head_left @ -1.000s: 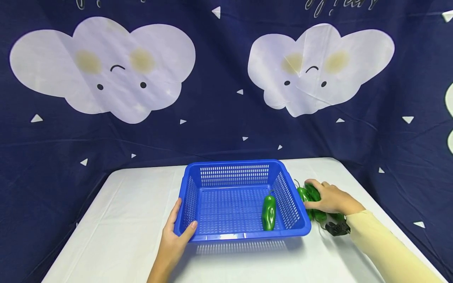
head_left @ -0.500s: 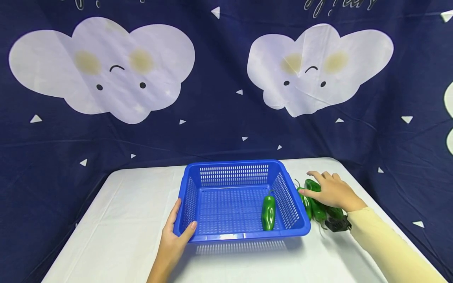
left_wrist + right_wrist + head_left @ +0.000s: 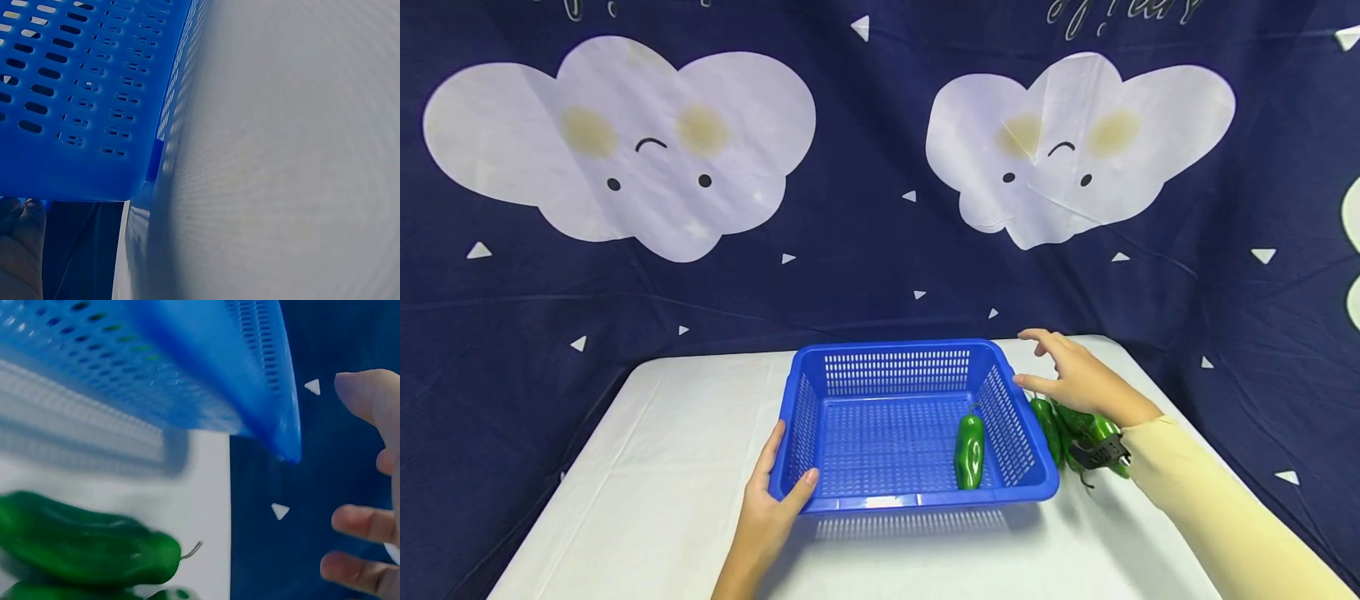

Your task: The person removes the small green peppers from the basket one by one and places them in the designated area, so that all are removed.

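A blue plastic basket with slotted walls is on the white table, with one green pepper upright in view near its right wall. My left hand holds the basket's left front corner, thumb over the rim and fingers along the outside. Only part of that hand shows in the left wrist view, below the basket wall. My right hand, holding nothing, hovers by the basket's right rim with fingers spread. Under its wrist lie several green peppers, partly hidden; one pepper with a thin stem shows in the right wrist view.
The white cloth-covered table ends at a dark blue curtain printed with clouds and triangles. A black wrist device on my right wrist covers part of the pepper pile.
My right hand has come off the peppers, rising and moving left toward the basket's right far corner. Its grip has loosened. My left hand and the basket stay put.
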{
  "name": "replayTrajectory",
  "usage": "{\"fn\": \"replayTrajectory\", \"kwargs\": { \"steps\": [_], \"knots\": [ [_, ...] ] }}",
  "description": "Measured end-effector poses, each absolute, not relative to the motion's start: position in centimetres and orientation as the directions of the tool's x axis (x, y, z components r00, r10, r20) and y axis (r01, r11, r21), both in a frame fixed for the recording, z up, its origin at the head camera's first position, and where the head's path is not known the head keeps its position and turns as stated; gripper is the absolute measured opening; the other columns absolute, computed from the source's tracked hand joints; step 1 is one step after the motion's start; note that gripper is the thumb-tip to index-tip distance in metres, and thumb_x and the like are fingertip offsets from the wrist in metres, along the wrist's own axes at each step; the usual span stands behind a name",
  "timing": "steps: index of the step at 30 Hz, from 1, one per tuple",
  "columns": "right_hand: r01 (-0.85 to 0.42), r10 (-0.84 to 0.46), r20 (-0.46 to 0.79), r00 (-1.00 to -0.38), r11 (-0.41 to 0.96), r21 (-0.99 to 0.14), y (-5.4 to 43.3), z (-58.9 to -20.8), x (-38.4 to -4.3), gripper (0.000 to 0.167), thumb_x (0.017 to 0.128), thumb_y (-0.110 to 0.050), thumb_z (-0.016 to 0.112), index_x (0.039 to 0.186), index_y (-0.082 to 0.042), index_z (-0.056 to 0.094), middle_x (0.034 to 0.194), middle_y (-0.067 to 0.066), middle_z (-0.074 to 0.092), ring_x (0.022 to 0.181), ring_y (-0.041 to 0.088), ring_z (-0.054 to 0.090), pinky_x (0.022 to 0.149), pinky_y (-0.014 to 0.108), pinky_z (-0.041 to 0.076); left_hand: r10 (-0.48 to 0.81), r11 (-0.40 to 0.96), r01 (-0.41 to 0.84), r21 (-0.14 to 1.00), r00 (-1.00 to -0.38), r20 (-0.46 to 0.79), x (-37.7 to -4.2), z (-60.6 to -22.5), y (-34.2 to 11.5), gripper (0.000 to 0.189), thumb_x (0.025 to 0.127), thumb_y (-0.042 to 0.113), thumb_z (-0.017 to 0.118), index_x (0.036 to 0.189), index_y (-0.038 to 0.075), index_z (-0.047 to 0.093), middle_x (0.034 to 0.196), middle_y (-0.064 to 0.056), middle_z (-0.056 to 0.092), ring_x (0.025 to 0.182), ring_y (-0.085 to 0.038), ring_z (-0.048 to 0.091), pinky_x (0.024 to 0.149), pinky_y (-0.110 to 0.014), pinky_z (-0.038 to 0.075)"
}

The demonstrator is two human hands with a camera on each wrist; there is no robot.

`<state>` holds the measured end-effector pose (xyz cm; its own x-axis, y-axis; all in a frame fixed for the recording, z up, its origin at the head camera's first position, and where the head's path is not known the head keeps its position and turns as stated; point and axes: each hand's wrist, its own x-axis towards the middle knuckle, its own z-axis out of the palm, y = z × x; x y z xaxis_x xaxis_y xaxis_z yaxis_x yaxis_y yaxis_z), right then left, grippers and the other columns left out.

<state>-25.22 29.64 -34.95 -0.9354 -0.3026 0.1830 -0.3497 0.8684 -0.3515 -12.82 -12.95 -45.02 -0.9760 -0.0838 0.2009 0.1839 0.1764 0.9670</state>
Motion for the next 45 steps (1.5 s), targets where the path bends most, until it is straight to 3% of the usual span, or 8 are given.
{"fn": "replayTrajectory", "kwargs": {
  "steps": [3, 8, 17, 27, 32, 38, 45],
  "knots": [
    [-0.371, -0.323, 0.186, -0.928, 0.846, -0.382, 28.7, -34.3, -25.5, 0.068, 0.092, -0.048, 0.066, 0.145, -0.014, 0.042, 0.121, 0.017, 0.058, 0.096, 0.031, 0.059, 0.080, 0.046, 0.053, -0.083, 0.172, 0.184, 0.968, -0.976, 0.200, -12.8, -45.1, -13.0, 0.081, 0.092, 0.019, 0.069, 0.159, 0.015, 0.023, 0.166, -0.015, 0.018, 0.152, -0.043, 0.016, 0.120, -0.064, 0.016],
    [-0.414, -0.368, 0.189, -0.910, 0.808, -0.420, 26.7, -33.9, -26.0, 0.066, 0.094, -0.051, 0.063, 0.147, -0.017, 0.041, 0.125, 0.015, 0.058, 0.104, 0.033, 0.059, 0.086, 0.047, 0.052, -0.088, 0.175, 0.183, 0.967, -0.976, 0.200, -12.8, -45.1, -13.0, 0.081, 0.092, 0.019, 0.069, 0.159, 0.015, 0.023, 0.166, -0.014, 0.018, 0.152, -0.043, 0.016, 0.120, -0.064, 0.016],
    [-0.518, -0.483, 0.190, -0.854, 0.764, -0.386, 22.7, -34.1, -26.6, 0.070, 0.090, -0.054, 0.066, 0.147, -0.021, 0.043, 0.118, 0.007, 0.059, 0.106, 0.023, 0.057, 0.091, 0.044, 0.051, -0.087, 0.171, 0.182, 0.968, -0.976, 0.199, -12.8, -45.2, -13.0, 0.081, 0.092, 0.020, 0.070, 0.159, 0.018, 0.024, 0.166, -0.013, 0.019, 0.152, -0.041, 0.016, 0.121, -0.063, 0.016],
    [-0.461, -0.522, -0.035, -0.852, 0.782, -0.420, 19.5, -34.6, -27.3, 0.072, 0.089, -0.056, 0.066, 0.149, -0.032, 0.036, 0.137, 0.011, 0.055, 0.125, 0.031, 0.056, 0.103, 0.055, 0.049, -0.089, 0.171, 0.184, 0.968, -0.976, 0.201, -12.8, -45.2, -13.0, 0.081, 0.092, 0.019, 0.069, 0.159, 0.016, 0.023, 0.165, -0.014, 0.020, 0.152, -0.041, 0.019, 0.121, -0.061, 0.018],
    [-0.458, -0.532, -0.124, -0.838, 0.807, -0.372, 18.6, -35.1, -27.7, 0.075, 0.089, -0.056, 0.067, 0.151, -0.030, 0.035, 0.142, 0.013, 0.054, 0.128, 0.031, 0.056, 0.106, 0.056, 0.047, -0.088, 0.181, 0.181, 0.967, -0.976, 0.199, -12.8, -45.2, -13.0, 0.081, 0.093, 0.019, 0.069, 0.159, 0.017, 0.023, 0.165, -0.014, 0.020, 0.151, -0.042, 0.021, 0.120, -0.059, 0.021],
    [-0.460, -0.530, -0.178, -0.829, 0.828, -0.321, 18.2, -36.0, -27.9, 0.077, 0.089, -0.052, 0.068, 0.153, -0.026, 0.035, 0.154, 0.011, 0.045, 0.141, 0.036, 0.044, 0.114, 0.059, 0.038, -0.086, 0.188, 0.179, 0.966, -0.976, 0.198, -12.7, -45.2, -13.1, 0.081, 0.092, 0.021, 0.069, 0.159, 0.017, 0.023, 0.165, -0.013, 0.021, 0.151, -0.041, 0.023, 0.120, -0.056, 0.022],
    [-0.432, -0.454, -0.218, -0.864, 0.891, -0.142, 17.8, -36.9, -27.8, 0.077, 0.085, -0.058, 0.070, 0.151, -0.033, 0.038, 0.151, 0.022, 0.046, 0.137, 0.051, 0.042, 0.106, 0.069, 0.039, -0.084, 0.182, 0.184, 0.966, -0.976, 0.201, -12.8, -45.2, -13.1, 0.081, 0.092, 0.021, 0.069, 0.159, 0.017, 0.023, 0.165, -0.014, 0.020, 0.150, -0.042, 0.022, 0.120, -0.058, 0.022]
  ]
}}
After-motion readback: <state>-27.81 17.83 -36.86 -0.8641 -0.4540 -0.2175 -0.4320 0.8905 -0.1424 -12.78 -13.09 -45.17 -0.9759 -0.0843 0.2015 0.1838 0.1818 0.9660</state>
